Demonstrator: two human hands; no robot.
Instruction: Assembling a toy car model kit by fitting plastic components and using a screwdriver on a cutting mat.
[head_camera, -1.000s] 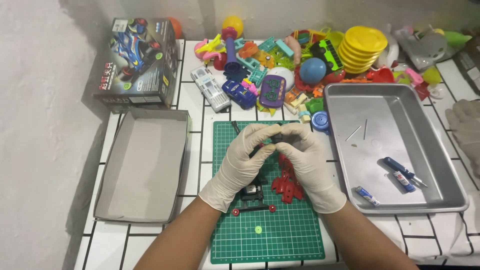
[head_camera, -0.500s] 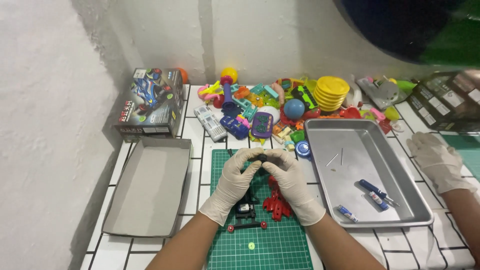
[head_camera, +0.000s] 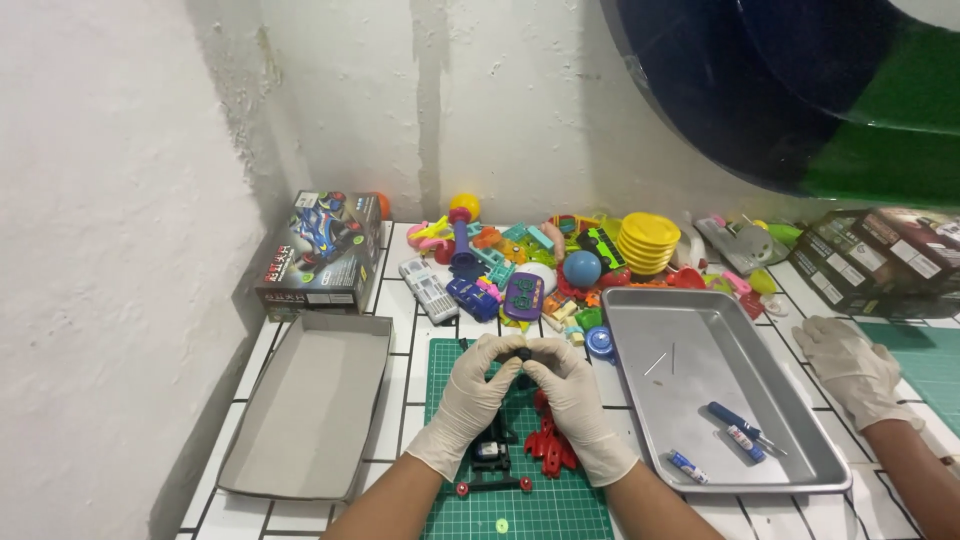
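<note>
Both my hands wear white gloves and meet over a green cutting mat (head_camera: 445, 500). My left hand (head_camera: 472, 393) and my right hand (head_camera: 572, 397) pinch one small black toy part (head_camera: 523, 354) between their fingertips. Under my hands on the mat lie a red toy car body (head_camera: 550, 447), a black chassis piece (head_camera: 490, 453) and a black axle with red wheels (head_camera: 493, 486).
A metal tray (head_camera: 700, 370) to the right holds a blue screwdriver (head_camera: 735, 420) and small tubes. An open grey box lid (head_camera: 310, 410) lies left, a toy car box (head_camera: 322, 250) behind it. Colourful toys (head_camera: 560, 260) crowd the back. Another person's gloved hand (head_camera: 850, 365) rests at right.
The view has lifted and pulled back, showing more wall and another person's gloved hand at right. My hands stay together over the mat on the small part.
</note>
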